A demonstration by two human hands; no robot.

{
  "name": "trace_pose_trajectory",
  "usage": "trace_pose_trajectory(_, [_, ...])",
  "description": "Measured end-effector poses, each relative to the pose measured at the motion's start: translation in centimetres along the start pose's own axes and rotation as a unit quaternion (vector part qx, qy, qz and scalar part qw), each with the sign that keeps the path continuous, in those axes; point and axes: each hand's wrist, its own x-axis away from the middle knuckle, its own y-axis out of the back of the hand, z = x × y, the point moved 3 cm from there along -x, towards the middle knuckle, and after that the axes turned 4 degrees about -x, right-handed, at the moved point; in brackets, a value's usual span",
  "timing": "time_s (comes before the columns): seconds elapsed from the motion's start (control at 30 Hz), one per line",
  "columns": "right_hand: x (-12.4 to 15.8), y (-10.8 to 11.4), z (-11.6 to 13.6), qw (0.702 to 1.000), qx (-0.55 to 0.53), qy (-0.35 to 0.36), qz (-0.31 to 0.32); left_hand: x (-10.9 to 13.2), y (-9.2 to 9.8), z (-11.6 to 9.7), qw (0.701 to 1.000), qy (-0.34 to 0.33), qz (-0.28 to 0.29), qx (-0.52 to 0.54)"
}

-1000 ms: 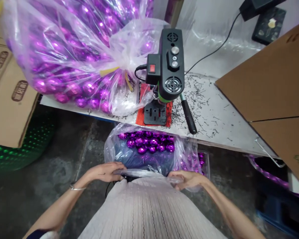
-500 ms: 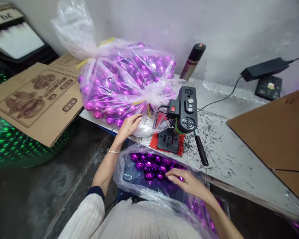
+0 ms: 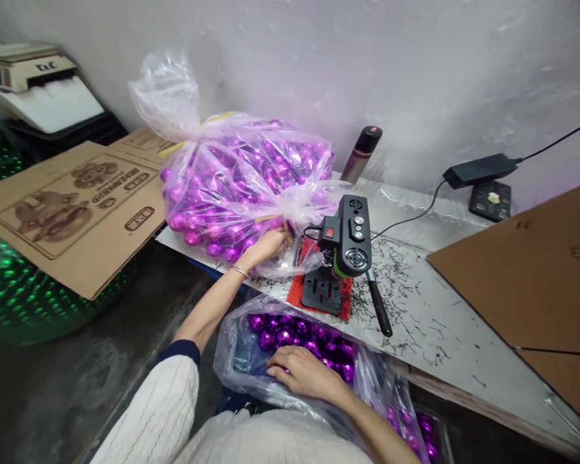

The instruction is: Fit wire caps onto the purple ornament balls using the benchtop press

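Observation:
My left hand (image 3: 269, 245) reaches to the gathered neck of a full clear plastic bag of shiny purple ball ornaments (image 3: 251, 171). Its fingertips are closed around the loose end of a yellow tie (image 3: 288, 233) there. Below the table edge, an open clear plastic bag (image 3: 229, 345) holds more purple faceted balls (image 3: 286, 336). Over this bag hovers my right hand (image 3: 302, 370), palm down, its fingers loosely bent and nothing visible in them. Its fingertips are close to the balls and the bag's inside; whether they touch is hard to see.
Right of the full bag stands a small black press-like machine (image 3: 354, 235) with a handle (image 3: 379, 306), on a red mat (image 3: 297, 291). Thin dark wire bits litter the table (image 3: 435, 309). Cardboard (image 3: 526, 277) stands right, a carton (image 3: 77, 206) left, a spray can (image 3: 362, 153) behind.
My left hand has moved right and in to the yellow tie at the bag's neck. My right hand has shifted left and toward my body over the open bag. The camera view has tilted.

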Motion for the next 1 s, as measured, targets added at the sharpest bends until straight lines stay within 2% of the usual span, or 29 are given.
trace_pose_trajectory(0.07, [-0.2, -0.5, 0.3, 1.000, 0.016, -0.002, 0.003, -0.2, 0.6, 0.6, 0.997, 0.049, -0.040, -0.049])
trace_pose_trajectory(0.17, [-0.2, -1.5, 0.5, 1.000, 0.015, -0.010, 0.014, -0.5, 2.4, 2.1, 0.981, 0.118, -0.092, -0.127])
trace_pose_trajectory(0.23, [-0.2, -2.2, 0.4, 1.000, 0.010, -0.020, 0.017, -0.8, 3.4, 3.3, 0.976, 0.133, -0.071, -0.155])
trace_pose_trajectory(0.33, [-0.2, -3.2, 0.1, 1.000, -0.006, -0.027, 0.004, -1.1, 3.6, 4.3, 0.984, 0.095, 0.027, -0.151])
trace_pose_trajectory(0.4, [-0.2, -3.5, -0.1, 1.000, -0.019, -0.025, -0.004, -1.1, 3.3, 4.4, 0.985, 0.074, 0.059, -0.144])
trace_pose_trajectory(0.5, [-0.2, -3.5, -0.4, 0.999, -0.030, -0.028, -0.013, -1.3, 2.7, 3.7, 0.988, 0.061, 0.043, -0.133])
trace_pose_trajectory(0.7, [-0.4, -3.4, -0.5, 0.999, -0.014, -0.019, -0.021, -1.4, 0.8, 0.7, 0.995, 0.017, 0.026, -0.098])
trace_pose_trajectory(0.8, [-0.1, -3.3, -0.5, 0.999, -0.016, -0.016, -0.032, -0.2, 0.6, -0.3, 0.999, 0.011, 0.001, -0.051])
trace_pose_trajectory(0.9, [0.6, -2.5, -0.6, 0.997, -0.039, -0.012, -0.066, 2.6, 1.4, -1.1, 0.995, 0.024, -0.084, 0.045])
trace_pose_trajectory(1.0, [1.5, -0.7, -0.4, 0.979, -0.110, 0.017, -0.170, 7.0, 1.7, -2.6, 0.970, 0.040, -0.163, 0.176])
